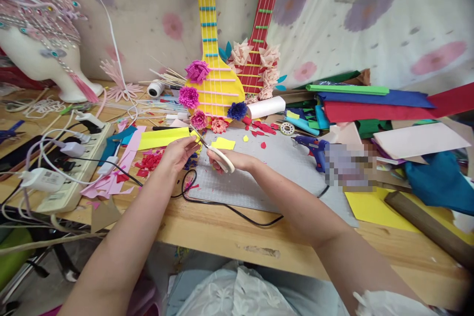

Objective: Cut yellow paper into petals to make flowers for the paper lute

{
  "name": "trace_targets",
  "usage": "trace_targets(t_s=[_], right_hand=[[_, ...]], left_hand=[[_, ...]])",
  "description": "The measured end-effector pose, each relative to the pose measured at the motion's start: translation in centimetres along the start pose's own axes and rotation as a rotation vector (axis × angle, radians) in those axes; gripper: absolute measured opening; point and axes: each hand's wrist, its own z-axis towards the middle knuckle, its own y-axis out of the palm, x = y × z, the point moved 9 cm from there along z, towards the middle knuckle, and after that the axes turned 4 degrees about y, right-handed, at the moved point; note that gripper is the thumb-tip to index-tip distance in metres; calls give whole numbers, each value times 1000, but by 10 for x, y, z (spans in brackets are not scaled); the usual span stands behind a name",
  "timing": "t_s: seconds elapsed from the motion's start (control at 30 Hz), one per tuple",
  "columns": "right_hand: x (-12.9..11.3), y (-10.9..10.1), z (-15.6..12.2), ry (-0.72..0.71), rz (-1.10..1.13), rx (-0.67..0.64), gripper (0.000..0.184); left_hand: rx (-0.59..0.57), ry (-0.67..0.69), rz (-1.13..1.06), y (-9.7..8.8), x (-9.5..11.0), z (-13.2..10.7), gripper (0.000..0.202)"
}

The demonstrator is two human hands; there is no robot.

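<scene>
My left hand [178, 152] pinches a small piece of yellow paper [197, 140] between thumb and fingers. In my right hand [240, 160] is a pair of scissors with white handles [223, 161]; the blades point up and left, close against the yellow piece. Whether the blades have paper between them is too small to tell. A yellow paper strip [163, 138] lies just beyond my left hand, and a yellow paper square [223, 143] rests on the grey cutting mat [237, 185]. Behind my hands stands a yellow paper pipa-like instrument [222, 91] with paper flowers.
A blue glue gun [313, 150] lies on the mat's right, its black cord [237, 212] looping before my hands. At left sits a power strip [83, 168] with several plugs. Red scraps [150, 163] and coloured paper sheets [377, 108] lie around. A red instrument [259, 34] leans behind.
</scene>
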Motion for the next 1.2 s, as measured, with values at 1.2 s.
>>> trace_targets(t_s=[1.2], right_hand=[[15, -13, 2, 22, 37, 91, 48]], left_hand=[[-84, 12, 126, 5, 3, 4, 5]])
